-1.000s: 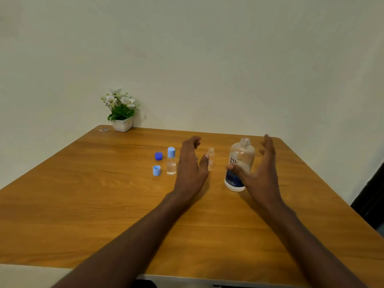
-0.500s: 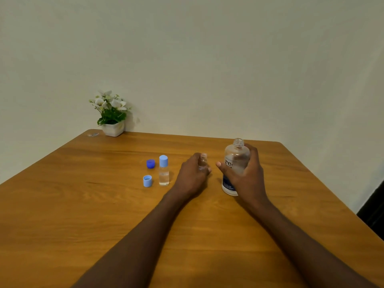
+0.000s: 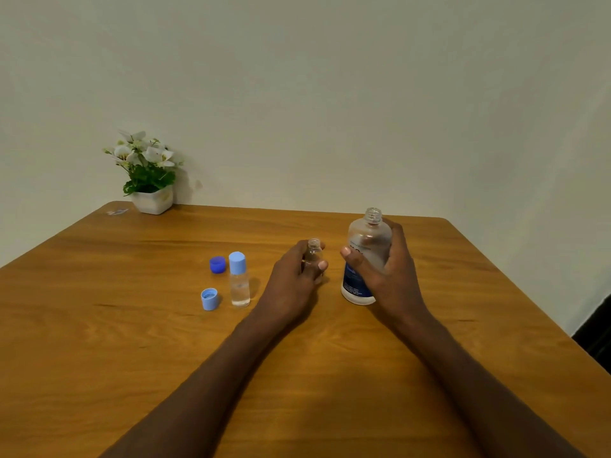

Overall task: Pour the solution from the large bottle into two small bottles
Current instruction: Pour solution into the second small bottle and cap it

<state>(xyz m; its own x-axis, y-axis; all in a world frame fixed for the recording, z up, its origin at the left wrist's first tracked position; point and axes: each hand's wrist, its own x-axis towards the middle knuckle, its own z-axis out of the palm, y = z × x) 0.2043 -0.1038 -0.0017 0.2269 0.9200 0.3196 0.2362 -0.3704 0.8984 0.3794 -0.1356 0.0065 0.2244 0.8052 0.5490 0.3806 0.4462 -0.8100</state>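
The large clear bottle [image 3: 366,246] with a dark blue label stands upright and uncapped on the wooden table [image 3: 132,325]; my right hand [image 3: 385,276] grips its body. My left hand [image 3: 294,276] holds a small open clear bottle [image 3: 313,254], upright, just left of the large one. A second small bottle [image 3: 238,280] with a light blue cap stands further left, with clear liquid inside. A dark blue cap [image 3: 217,264] and a light blue cap [image 3: 209,299] lie beside it.
A small potted plant [image 3: 147,173] with white flowers sits at the far left corner by the wall. The table's right edge [image 3: 515,292] runs diagonally; a dark gap lies beyond it at the right.
Both hands were open and reaching a second ago. Since then my left hand closed around the small open bottle and my right hand closed around the large bottle.
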